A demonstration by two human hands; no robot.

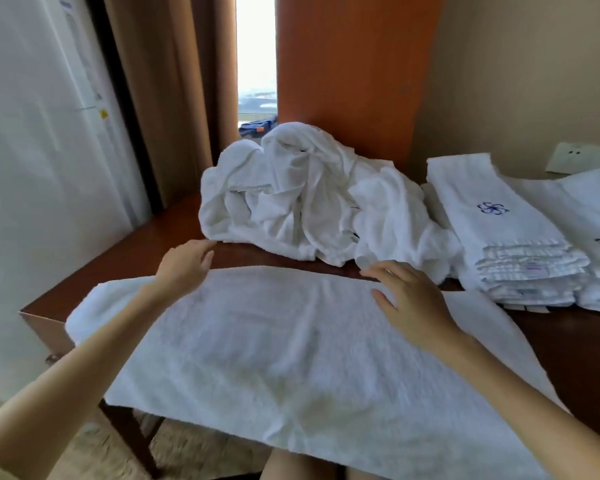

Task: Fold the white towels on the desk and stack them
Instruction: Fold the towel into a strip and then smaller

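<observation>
A white towel point(274, 348) lies spread flat across the near part of the brown desk point(575, 355), its front edge hanging over the desk's edge. My left hand point(184, 268) rests at the towel's far left edge, fingers apart and holding nothing. My right hand point(409, 296) lies flat on the towel's far right part, fingers spread. Behind the towel sits a crumpled heap of white towels point(302, 199). A stack of folded white towels point(506, 237) with a blue embroidered mark stands at the right.
More white towels point(593, 209) with a red mark lie right of the stack, by the wall socket point(582, 161). A wooden panel point(354, 64) rises behind the heap, curtains point(163, 81) at the back left. The desk's left corner point(49, 317) is near my left forearm.
</observation>
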